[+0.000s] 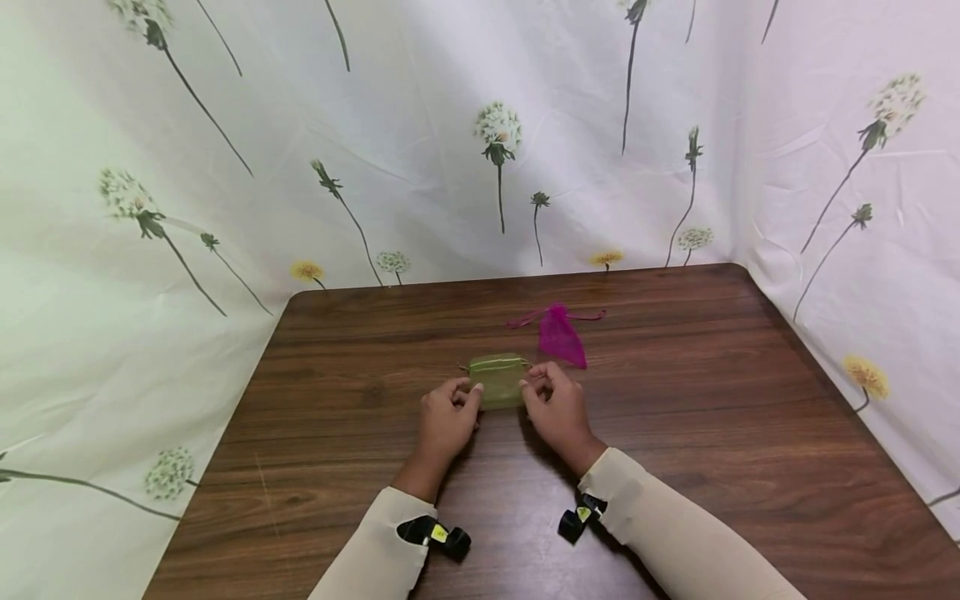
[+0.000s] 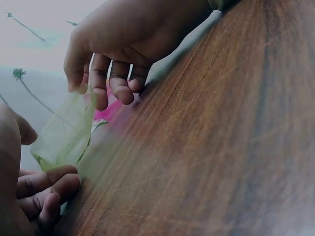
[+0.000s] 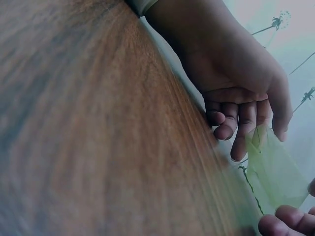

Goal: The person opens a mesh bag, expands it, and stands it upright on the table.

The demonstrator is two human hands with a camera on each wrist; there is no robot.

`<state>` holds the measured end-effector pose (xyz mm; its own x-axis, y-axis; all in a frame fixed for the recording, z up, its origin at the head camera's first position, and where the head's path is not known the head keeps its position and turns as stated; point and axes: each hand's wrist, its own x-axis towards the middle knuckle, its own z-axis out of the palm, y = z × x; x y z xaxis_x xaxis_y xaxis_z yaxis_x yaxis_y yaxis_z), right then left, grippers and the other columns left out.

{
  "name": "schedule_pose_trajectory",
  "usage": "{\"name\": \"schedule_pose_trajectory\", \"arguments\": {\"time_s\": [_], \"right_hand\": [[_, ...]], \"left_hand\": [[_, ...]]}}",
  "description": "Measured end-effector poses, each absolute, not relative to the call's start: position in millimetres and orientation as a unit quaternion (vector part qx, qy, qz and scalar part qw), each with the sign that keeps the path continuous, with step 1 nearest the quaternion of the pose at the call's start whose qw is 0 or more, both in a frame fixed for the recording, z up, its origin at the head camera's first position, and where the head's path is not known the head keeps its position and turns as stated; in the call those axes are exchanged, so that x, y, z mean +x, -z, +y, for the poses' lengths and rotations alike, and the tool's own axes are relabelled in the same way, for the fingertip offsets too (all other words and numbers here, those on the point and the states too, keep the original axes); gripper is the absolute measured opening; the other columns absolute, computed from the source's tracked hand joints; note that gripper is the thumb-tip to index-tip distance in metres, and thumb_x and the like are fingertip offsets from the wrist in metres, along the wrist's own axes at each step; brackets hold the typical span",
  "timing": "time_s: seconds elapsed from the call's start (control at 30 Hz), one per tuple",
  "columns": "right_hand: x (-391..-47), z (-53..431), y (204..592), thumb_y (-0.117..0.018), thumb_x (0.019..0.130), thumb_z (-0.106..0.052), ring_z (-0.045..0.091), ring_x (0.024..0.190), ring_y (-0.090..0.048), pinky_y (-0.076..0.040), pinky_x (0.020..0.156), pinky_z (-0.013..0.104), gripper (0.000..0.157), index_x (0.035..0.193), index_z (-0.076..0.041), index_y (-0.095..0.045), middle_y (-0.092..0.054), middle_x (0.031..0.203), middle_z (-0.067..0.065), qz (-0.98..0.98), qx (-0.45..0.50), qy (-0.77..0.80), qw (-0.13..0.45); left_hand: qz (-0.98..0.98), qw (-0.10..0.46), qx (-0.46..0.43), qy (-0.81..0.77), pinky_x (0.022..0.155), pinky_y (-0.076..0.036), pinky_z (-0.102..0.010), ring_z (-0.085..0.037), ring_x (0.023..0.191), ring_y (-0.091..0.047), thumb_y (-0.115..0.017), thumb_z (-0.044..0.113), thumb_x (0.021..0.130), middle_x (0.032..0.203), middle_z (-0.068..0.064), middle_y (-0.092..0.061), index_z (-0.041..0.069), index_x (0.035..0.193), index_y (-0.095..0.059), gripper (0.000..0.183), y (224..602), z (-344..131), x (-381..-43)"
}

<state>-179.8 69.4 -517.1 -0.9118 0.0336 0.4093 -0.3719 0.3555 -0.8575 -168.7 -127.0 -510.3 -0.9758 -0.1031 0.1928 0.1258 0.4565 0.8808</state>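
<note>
A sheer green drawstring pouch (image 1: pixel 500 385) is held between both hands, near the middle of the wooden table. My left hand (image 1: pixel 447 419) pinches its left side between thumb and fingers, and my right hand (image 1: pixel 558 410) pinches the right side. In the left wrist view the pouch (image 2: pixel 66 130) hangs spread between the two hands, its thin cord trailing along one edge. The same pouch (image 3: pixel 275 172) looks slightly creased in the right wrist view. Beyond the right hand lies a magenta drawstring pouch (image 1: pixel 561 336), flat on the table with its ribbons stretched out sideways.
The dark brown wooden table (image 1: pixel 337 400) reaches back to a white curtain (image 1: pixel 435 150) printed with dandelions, which also hangs along both sides. A black wrist camera (image 1: pixel 450 540) is strapped on the left sleeve, another black wrist camera (image 1: pixel 576 521) on the right.
</note>
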Motion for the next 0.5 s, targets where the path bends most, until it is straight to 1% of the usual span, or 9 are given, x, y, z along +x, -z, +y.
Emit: {"name": "schedule_pose_trajectory", "arguments": {"time_s": [0.1, 0.17, 0.23, 0.3, 0.4, 0.5], "right_hand": [[-178.8, 69.0, 515.9, -0.075, 0.095, 0.002, 0.0, 0.051, -0.057, -0.055, 0.052, 0.023, 0.016, 0.109, 0.006, -0.068, -0.078, 0.079, 0.016, -0.801, 0.098, -0.568, 0.163], [-178.2, 68.7, 515.5, -0.075, 0.095, 0.002, 0.001, 0.052, -0.058, -0.056, 0.052, 0.024, 0.018, 0.111, 0.006, -0.067, -0.078, 0.081, 0.017, -0.801, 0.091, -0.572, 0.152], [-178.2, 68.4, 515.6, -0.074, 0.096, 0.002, 0.002, 0.052, -0.059, -0.057, 0.052, 0.025, 0.018, 0.112, 0.004, -0.067, -0.078, 0.084, 0.018, -0.8, 0.087, -0.576, 0.144], [-178.1, 68.0, 515.5, -0.073, 0.097, 0.002, 0.002, 0.052, -0.06, -0.058, 0.053, 0.026, 0.019, 0.115, 0.003, -0.067, -0.078, 0.087, 0.018, -0.799, 0.085, -0.58, 0.135], [-178.9, 67.2, 514.7, -0.072, 0.098, 0.002, 0.004, 0.054, -0.061, -0.059, 0.054, 0.027, 0.022, 0.119, 0.003, -0.066, -0.078, 0.093, 0.02, -0.795, 0.084, -0.588, 0.122], [-180.3, 66.4, 514.0, -0.072, 0.098, 0.002, 0.005, 0.056, -0.062, -0.06, 0.054, 0.027, 0.026, 0.124, 0.004, -0.066, -0.078, 0.099, 0.021, -0.792, 0.086, -0.593, 0.117]], "left_hand": [[-0.845, 0.109, 0.004, 0.524, 0.068, -0.06, -0.024, -0.003, 0.047, -0.063, -0.074, 0.016, 0.102, 0.079, -0.013, -0.081, -0.01, 0.128, -0.073, 0.037, 510.1, -126.4, -168.6], [-0.843, 0.109, 0.009, 0.527, 0.068, -0.059, -0.022, -0.001, 0.047, -0.062, -0.075, 0.014, 0.101, 0.079, -0.013, -0.082, -0.011, 0.129, -0.072, 0.037, 510.3, -125.9, -168.9], [-0.84, 0.108, 0.015, 0.531, 0.067, -0.057, -0.02, 0.0, 0.047, -0.062, -0.075, 0.014, 0.1, 0.08, -0.014, -0.082, -0.01, 0.13, -0.072, 0.039, 510.3, -125.5, -169.1], [-0.837, 0.108, 0.014, 0.536, 0.061, -0.056, -0.02, 0.001, 0.046, -0.061, -0.076, 0.012, 0.099, 0.083, -0.016, -0.082, -0.01, 0.132, -0.071, 0.039, 510.6, -125.3, -169.7], [-0.837, 0.105, 0.004, 0.537, 0.052, -0.055, -0.024, -0.001, 0.044, -0.06, -0.077, 0.011, 0.099, 0.093, -0.019, -0.082, -0.007, 0.136, -0.069, 0.042, 509.8, -125.6, -170.2], [-0.84, 0.101, -0.009, 0.533, 0.046, -0.054, -0.027, -0.004, 0.043, -0.06, -0.078, 0.011, 0.099, 0.106, -0.022, -0.081, -0.001, 0.14, -0.067, 0.044, 509.5, -126.8, -171.5]]}}
